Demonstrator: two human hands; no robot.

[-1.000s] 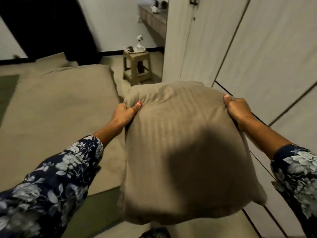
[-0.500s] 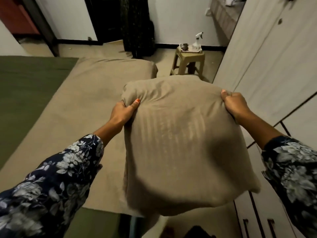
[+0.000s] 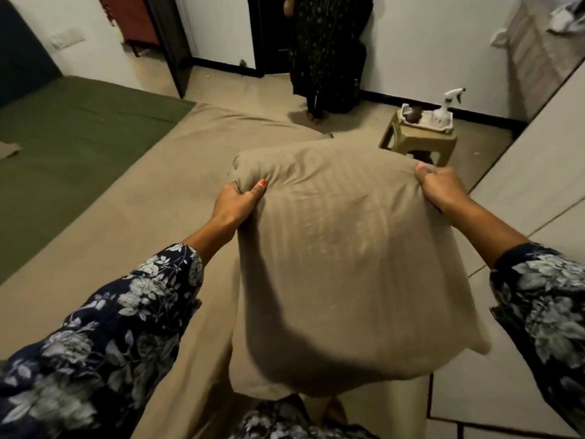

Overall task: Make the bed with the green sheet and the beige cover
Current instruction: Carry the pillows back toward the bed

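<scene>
We see the beige pillow (image 3: 342, 264) held up over the bed's near edge — left hand (image 3: 235, 202) and right hand (image 3: 441, 190) pinch its top corners. Beige cover (image 3: 152, 201) spread below, green sheet (image 3: 63, 147) exposed far left.

dim warm indoor light | soft shadows | wide-angle edge distortion

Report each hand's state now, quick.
Left hand: closed, gripping the beige pillow at its upper left corner.
Right hand: closed, gripping the same pillow at its upper right corner.
</scene>
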